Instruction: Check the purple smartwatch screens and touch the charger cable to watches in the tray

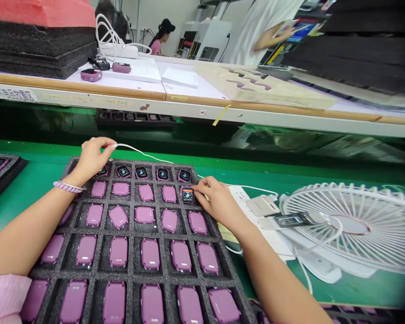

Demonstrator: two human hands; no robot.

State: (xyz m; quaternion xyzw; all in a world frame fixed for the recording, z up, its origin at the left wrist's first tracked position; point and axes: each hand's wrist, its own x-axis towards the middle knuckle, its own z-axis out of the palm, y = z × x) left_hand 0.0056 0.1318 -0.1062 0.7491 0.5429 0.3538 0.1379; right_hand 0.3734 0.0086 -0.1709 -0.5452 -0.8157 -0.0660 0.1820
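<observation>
A black foam tray (130,270) lies before me, its compartments holding purple watch bodies (150,253), most with their backs up. Along the far row, several watches (162,174) show lit screens. Between its fingertips my left hand (93,155) pinches the end of a white cable (145,154), above the tray's far left corner. At the right edge of the second row, my right hand (216,198) has its thumb and fingers closed on the side of a smartwatch (188,195) whose lit screen has an orange band. That watch sits at its compartment.
On the right, a white fan (351,225) lies on the green table beside a white adapter (262,205) and a dark device with a screen (292,219). Another foam tray (3,175) is at left. A shelf (202,110) crosses ahead, with foam stacks (37,49). People are beyond it.
</observation>
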